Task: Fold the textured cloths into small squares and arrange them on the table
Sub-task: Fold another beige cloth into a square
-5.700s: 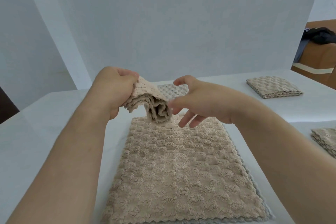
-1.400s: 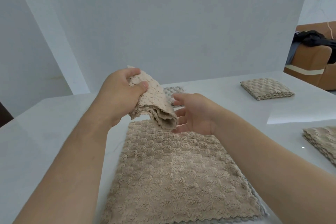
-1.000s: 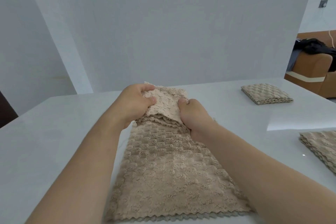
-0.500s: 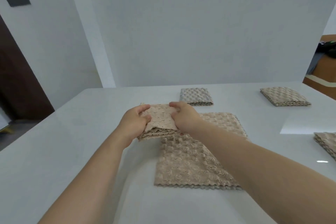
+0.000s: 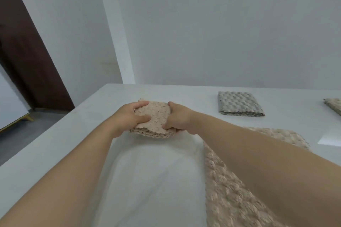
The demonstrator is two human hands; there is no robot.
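Observation:
A folded beige textured cloth (image 5: 156, 116) sits low over the white table (image 5: 151, 180) toward its far left part. My left hand (image 5: 129, 116) grips its left side, thumb on top. My right hand (image 5: 177, 119) grips its right side. An unfolded beige cloth (image 5: 230, 199) lies flat at the right, partly hidden under my right forearm. A folded grey cloth (image 5: 239, 104) rests farther back on the right. The corner of another folded beige cloth (image 5: 335, 106) shows at the right edge.
The table's left edge (image 5: 55, 131) drops to a grey floor. A dark brown door (image 5: 24, 57) stands at the far left. A white wall runs behind the table.
Both hands have carried the folded beige cloth leftward, off the flat cloth and over the bare table. The view has swung left, so the flat cloth now lies at the right.

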